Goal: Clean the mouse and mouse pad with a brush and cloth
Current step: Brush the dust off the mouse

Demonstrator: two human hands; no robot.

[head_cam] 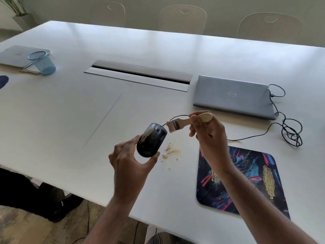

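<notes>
At the far left of the white table [70, 106] lay a closed laptop [16, 56] with a blue mesh cup [43, 63] beside it. A cable hatch [139, 74] was set in the middle of the table, and pale chairs [182, 18] stood behind. My left hand [131, 162] held the dark mouse [151, 140] off the surface, thumb and fingers curled around it, a tan smear on its top. Crumbs [170, 152] lay scattered just to its right. My right hand [209, 132] pinched the wooden brush [186, 122], bristles near the mouse's front. Further right lay the patterned mouse pad [246, 182], streaked yellow, and a closed grey laptop [233, 95] with a tangled cable [290, 132].
</notes>
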